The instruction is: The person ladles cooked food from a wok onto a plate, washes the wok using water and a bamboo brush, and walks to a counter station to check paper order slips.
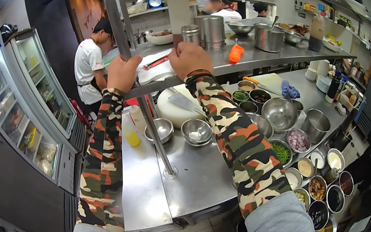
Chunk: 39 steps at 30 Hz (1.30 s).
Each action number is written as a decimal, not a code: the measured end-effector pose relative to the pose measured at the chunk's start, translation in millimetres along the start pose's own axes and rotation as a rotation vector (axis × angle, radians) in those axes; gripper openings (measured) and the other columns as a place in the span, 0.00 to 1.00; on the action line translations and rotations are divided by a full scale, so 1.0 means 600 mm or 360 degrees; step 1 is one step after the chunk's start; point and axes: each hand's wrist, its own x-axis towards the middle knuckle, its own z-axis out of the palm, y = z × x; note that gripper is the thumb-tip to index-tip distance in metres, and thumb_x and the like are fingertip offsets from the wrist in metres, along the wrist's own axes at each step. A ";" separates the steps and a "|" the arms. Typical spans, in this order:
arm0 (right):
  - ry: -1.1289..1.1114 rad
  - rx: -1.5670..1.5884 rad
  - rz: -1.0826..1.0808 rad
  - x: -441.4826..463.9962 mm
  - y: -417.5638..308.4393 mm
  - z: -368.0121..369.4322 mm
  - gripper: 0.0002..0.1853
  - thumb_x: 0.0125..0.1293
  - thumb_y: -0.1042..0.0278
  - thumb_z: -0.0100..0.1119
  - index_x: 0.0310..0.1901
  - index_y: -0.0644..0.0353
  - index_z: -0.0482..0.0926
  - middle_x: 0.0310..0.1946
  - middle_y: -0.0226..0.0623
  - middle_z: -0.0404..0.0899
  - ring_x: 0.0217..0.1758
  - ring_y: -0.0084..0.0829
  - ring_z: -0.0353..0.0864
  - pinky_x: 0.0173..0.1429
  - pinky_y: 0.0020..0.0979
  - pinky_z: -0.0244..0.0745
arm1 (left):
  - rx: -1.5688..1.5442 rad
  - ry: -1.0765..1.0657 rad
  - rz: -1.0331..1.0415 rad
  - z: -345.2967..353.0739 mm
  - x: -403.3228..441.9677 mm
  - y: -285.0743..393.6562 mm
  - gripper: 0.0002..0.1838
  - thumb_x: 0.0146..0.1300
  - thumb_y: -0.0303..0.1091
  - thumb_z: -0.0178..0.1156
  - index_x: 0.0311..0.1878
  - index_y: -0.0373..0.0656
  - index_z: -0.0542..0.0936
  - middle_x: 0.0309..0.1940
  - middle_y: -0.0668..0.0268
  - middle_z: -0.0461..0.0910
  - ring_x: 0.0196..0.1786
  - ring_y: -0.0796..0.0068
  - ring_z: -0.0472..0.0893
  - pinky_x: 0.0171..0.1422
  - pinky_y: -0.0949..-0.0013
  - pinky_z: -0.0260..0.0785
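Both my forearms, in camouflage sleeves, reach up to the raised steel shelf [250, 57]. My left hand [122, 73] is closed beside the upright post [112, 1] at the shelf's left end; what its fingers wrap round is hidden. Curled into a fist, my right hand [191, 61] is at the shelf edge, and I cannot make out whether it holds anything. Between the hands lie white sheets [154, 73] with a red pen-like object [157, 62] on top. A steel canister [190, 34] stands just behind my right hand.
Below the shelf are a knife [185, 101] on a round white board [173, 113], steel bowls [196, 131], a yellow-filled bottle [131, 137] and several ingredient bowls. An orange object [236, 53] and pots [268, 37] stand on the shelf. A person [90, 62] stands at left, others farther back.
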 end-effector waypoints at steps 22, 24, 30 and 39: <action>0.0219 0.0031 -0.0224 0.001 0.015 0.019 0.16 0.61 0.54 0.50 0.29 0.59 0.79 0.30 0.43 0.81 0.36 0.47 0.81 0.43 0.46 0.76 | 0.1133 -0.0045 0.0925 -0.009 0.015 -0.049 0.11 0.53 0.29 0.55 0.38 0.48 0.83 0.28 0.49 0.79 0.34 0.47 0.79 0.37 0.54 0.71; -0.0199 -0.0077 -0.0076 0.036 0.022 0.020 0.19 0.59 0.53 0.48 0.38 0.58 0.83 0.39 0.47 0.82 0.46 0.49 0.79 0.53 0.46 0.74 | 0.1215 -0.0035 0.0916 -0.011 0.022 -0.056 0.10 0.54 0.32 0.55 0.37 0.48 0.84 0.30 0.49 0.80 0.35 0.48 0.80 0.38 0.53 0.71; -0.0234 0.0067 0.0029 0.055 0.033 0.026 0.23 0.52 0.50 0.51 0.38 0.61 0.83 0.39 0.54 0.80 0.46 0.51 0.79 0.55 0.43 0.71 | 0.0862 -0.0050 0.0891 -0.001 0.021 -0.067 0.12 0.54 0.43 0.56 0.34 0.47 0.83 0.34 0.50 0.81 0.39 0.48 0.79 0.44 0.54 0.71; -0.0186 0.0123 -0.0093 0.070 0.062 0.030 0.20 0.50 0.50 0.56 0.28 0.63 0.82 0.23 0.49 0.79 0.29 0.44 0.78 0.39 0.38 0.72 | 0.0613 -0.0010 0.0500 0.041 0.061 -0.118 0.23 0.49 0.50 0.59 0.32 0.34 0.81 0.34 0.46 0.80 0.41 0.48 0.79 0.48 0.58 0.71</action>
